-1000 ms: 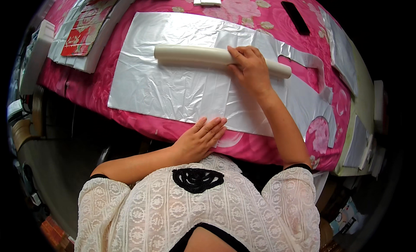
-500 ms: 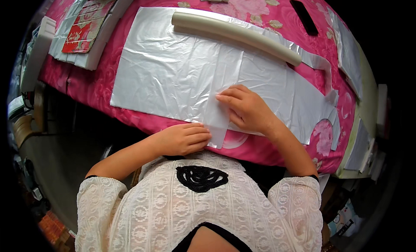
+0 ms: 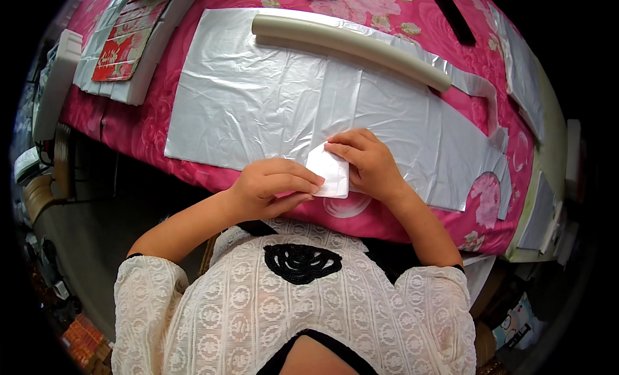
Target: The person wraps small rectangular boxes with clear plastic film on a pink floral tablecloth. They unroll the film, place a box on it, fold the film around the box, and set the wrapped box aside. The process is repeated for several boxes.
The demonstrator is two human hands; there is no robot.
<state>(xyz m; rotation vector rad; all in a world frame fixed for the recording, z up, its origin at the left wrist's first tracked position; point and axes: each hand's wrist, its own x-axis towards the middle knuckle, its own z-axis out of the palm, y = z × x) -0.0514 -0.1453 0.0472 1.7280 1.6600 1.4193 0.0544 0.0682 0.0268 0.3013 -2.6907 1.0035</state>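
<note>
A small folded white plastic bag or sheet (image 3: 330, 172) lies between my hands, over the near edge of a silvery-white plastic sheet (image 3: 238, 98). My left hand (image 3: 274, 187) pinches its lower left corner between thumb and fingers. Its top and right side are in the grip of my right hand (image 3: 366, 161), fingers bent over the edge. Across the far part of the big sheet rests a long cream-coloured tube (image 3: 351, 49), with a strip of thin film (image 3: 474, 84) trailing past its right end.
A pink flowered cloth (image 3: 148, 127) covers the table. White stacked bundles with a red printed piece (image 3: 122, 56) are at the far left. A black phone (image 3: 453, 17) lies at the far right, near more plastic sheets (image 3: 516, 78). Boxes and packages stand on the floor.
The long flat white piece is now folded into a shorter one. My left hand has risen away from the table edge, bringing its lower end up toward my right hand.
</note>
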